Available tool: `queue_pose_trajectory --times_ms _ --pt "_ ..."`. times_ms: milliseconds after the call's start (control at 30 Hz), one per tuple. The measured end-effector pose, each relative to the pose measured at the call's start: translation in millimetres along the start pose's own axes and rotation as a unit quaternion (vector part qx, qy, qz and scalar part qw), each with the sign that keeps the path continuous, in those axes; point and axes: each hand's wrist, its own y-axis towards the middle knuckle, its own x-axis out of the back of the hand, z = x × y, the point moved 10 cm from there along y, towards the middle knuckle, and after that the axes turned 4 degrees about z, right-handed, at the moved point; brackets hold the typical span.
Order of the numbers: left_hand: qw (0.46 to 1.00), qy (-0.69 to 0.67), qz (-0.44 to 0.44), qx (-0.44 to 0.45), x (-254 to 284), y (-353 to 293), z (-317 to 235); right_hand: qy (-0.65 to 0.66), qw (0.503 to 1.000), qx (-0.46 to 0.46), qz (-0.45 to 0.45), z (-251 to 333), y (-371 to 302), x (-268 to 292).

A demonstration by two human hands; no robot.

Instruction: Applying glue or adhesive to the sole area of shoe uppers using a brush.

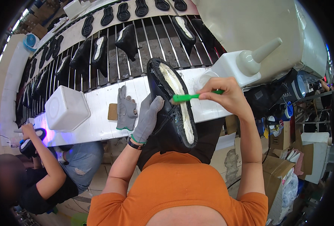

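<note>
My left hand point(147, 118), in a grey work glove with a green cuff, grips a black shoe upper point(168, 130) from its left side. The upper is turned bottom up, its toe end and heel end running from the bench edge toward my lap. A cream-white strip point(177, 84) fills the middle of its bottom, with a dark, shiny margin around it. My bare right hand point(227, 96) pinches a small green brush point(185, 98) like a toothbrush. Its bristle end meets the left margin of the bottom, close to my gloved fingers.
On the white bench lie a loose grey glove point(126, 111), a brown square piece point(113, 112) and a white plastic container point(67, 109). A white bottle point(234, 67) with a long nozzle stands right. Rollers beyond carry several uppers point(127, 41); black soles point(123, 12) lie behind. A co-worker point(46, 177) sits left.
</note>
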Motion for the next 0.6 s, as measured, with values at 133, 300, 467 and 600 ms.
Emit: queue_pose_trajectory --times_ms 133,300,467,600 --pt "1.000 0.007 -0.019 0.003 11.3 4.4 6.4 0.009 1.000 -0.011 0.014 0.7 2.0 -3.2" --pt "0.999 0.003 -0.036 0.000 21.7 15.0 13.3 0.062 0.987 0.010 0.145 10.7 -17.6 -23.5" --pt "0.996 -0.050 -0.024 0.070 11.3 16.2 20.7 0.062 0.982 0.012 0.179 8.7 -19.6 -25.1" --pt "0.987 -0.087 -0.011 0.136 11.5 22.3 47.9 0.087 0.977 0.019 0.196 5.9 -18.5 -26.7"
